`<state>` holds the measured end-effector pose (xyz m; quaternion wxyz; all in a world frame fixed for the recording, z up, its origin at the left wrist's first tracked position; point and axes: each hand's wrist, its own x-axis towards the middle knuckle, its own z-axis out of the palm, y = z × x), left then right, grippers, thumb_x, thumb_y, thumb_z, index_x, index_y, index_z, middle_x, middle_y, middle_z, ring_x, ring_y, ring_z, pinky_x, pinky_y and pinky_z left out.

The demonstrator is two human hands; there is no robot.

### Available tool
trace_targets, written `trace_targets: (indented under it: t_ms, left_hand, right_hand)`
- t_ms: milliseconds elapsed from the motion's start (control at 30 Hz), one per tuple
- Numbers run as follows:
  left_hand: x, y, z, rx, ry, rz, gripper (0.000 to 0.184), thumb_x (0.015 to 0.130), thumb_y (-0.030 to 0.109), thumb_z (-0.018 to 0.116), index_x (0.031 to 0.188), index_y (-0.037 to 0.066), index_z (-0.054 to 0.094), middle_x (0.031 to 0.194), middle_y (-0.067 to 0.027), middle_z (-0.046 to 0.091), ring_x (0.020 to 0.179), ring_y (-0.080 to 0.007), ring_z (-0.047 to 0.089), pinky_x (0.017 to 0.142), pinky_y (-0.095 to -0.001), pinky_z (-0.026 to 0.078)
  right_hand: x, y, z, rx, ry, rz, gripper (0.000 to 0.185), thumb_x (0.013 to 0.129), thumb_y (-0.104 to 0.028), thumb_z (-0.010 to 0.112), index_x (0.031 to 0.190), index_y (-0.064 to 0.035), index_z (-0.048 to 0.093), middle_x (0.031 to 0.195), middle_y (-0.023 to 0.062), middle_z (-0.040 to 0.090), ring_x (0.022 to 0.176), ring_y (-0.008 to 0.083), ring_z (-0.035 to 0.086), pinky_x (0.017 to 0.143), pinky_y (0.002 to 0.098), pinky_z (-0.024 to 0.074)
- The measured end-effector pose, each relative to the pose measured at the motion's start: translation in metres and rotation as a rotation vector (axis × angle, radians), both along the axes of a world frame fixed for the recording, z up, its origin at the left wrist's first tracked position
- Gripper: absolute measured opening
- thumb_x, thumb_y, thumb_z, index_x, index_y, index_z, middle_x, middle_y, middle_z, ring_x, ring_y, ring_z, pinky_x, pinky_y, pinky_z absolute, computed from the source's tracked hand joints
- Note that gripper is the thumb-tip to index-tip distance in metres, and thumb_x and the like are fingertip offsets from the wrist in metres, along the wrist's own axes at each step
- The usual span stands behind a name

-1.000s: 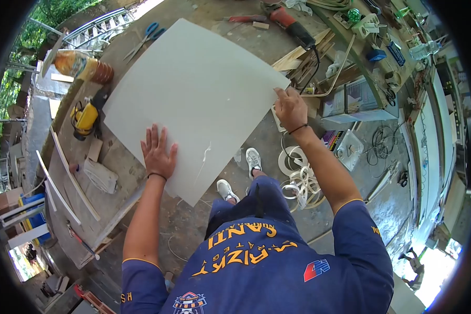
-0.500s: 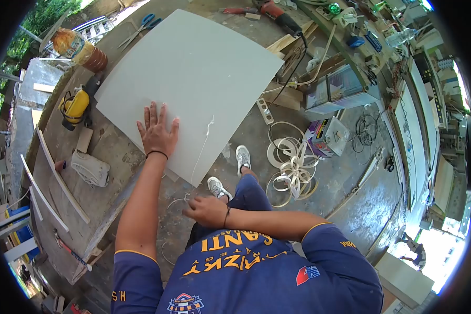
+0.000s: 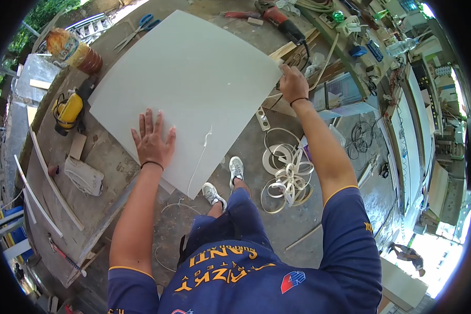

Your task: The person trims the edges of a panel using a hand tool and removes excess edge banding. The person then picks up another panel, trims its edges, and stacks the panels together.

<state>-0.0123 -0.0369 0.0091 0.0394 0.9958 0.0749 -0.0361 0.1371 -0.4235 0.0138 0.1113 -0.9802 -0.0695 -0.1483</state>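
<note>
A large pale grey-white sheet (image 3: 193, 68) lies on the workbench, with a thin pale strip (image 3: 200, 152) curling over its near part. My left hand (image 3: 154, 140) rests flat on the sheet near its left edge, fingers spread. At the sheet's far right corner, my right hand (image 3: 294, 82) has its fingers closed on the edge. Part of that corner is hidden behind the fingers.
Scissors (image 3: 136, 32), a bottle of brown contents (image 3: 76, 51) and a yellow-black power tool (image 3: 70, 107) lie beyond and left of the sheet. A red angle grinder (image 3: 282, 23) sits at the back. Coiled edging strips (image 3: 288, 170) are on the floor to the right.
My right hand has moved from in front of my body up to the sheet's right corner and taken hold. My left hand stays flat on the sheet.
</note>
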Motion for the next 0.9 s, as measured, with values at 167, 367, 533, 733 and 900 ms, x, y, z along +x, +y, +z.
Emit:
trace_targets:
  t_ms: [167, 367, 533, 733, 900]
  left_hand:
    - [0.002, 0.001, -0.003, 0.021, -0.039, 0.008, 0.061, 0.092, 0.052, 0.043, 0.147, 0.027, 0.033, 0.158, -0.0031, 0.021, 0.146, -0.022, 0.016, 0.117, -0.0516, 0.011]
    - [0.002, 0.001, -0.003, 0.008, -0.069, 0.006, 0.061, 0.093, 0.054, 0.041, 0.148, 0.028, 0.033, 0.157, -0.0026, 0.022, 0.146, -0.0208, 0.016, 0.118, -0.0503, 0.01]
    - [0.001, 0.001, -0.005, -0.005, -0.076, 0.003, 0.062, 0.092, 0.053, 0.042, 0.147, 0.027, 0.034, 0.157, -0.0029, 0.023, 0.146, -0.0212, 0.017, 0.118, -0.0505, 0.009]
    - [0.001, 0.002, -0.005, -0.002, -0.081, -0.001, 0.061, 0.092, 0.052, 0.043, 0.147, 0.026, 0.035, 0.157, -0.0031, 0.023, 0.146, -0.0211, 0.017, 0.117, -0.0509, 0.01]
    - [0.004, 0.001, -0.007, -0.007, -0.1, -0.01, 0.061, 0.092, 0.052, 0.044, 0.146, 0.026, 0.036, 0.157, -0.003, 0.024, 0.146, -0.0212, 0.018, 0.117, -0.0507, 0.01]
  right_hand:
    - [-0.057, 0.041, -0.013, 0.057, -0.021, 0.181, 0.029, 0.079, -0.008, 0.059, 0.107, -0.0112, 0.062, 0.086, 0.0136, 0.058, 0.085, 0.0333, 0.06, 0.07, 0.0447, 0.0501]
    - [-0.231, 0.168, -0.004, 0.195, 0.145, 0.402, 0.028, 0.073, -0.004, 0.061, 0.101, -0.0089, 0.062, 0.075, 0.0081, 0.053, 0.068, 0.027, 0.055, 0.057, 0.0395, 0.0471]
    - [-0.324, 0.224, 0.02, 0.357, 0.282, 0.824, 0.01, 0.074, -0.015, 0.062, 0.082, -0.0091, 0.064, 0.072, 0.0059, 0.056, 0.073, 0.0235, 0.059, 0.053, 0.0362, 0.0482]
    - [-0.091, 0.067, 0.018, 0.164, 0.172, 0.045, 0.028, 0.083, -0.013, 0.054, 0.109, -0.0138, 0.065, 0.092, 0.0141, 0.064, 0.084, 0.0342, 0.064, 0.069, 0.0439, 0.0524]
    - [-0.021, 0.017, 0.007, -0.054, 0.028, 0.09, 0.033, 0.083, -0.011, 0.055, 0.114, -0.016, 0.063, 0.093, 0.0168, 0.062, 0.089, 0.0348, 0.063, 0.076, 0.0434, 0.0516]
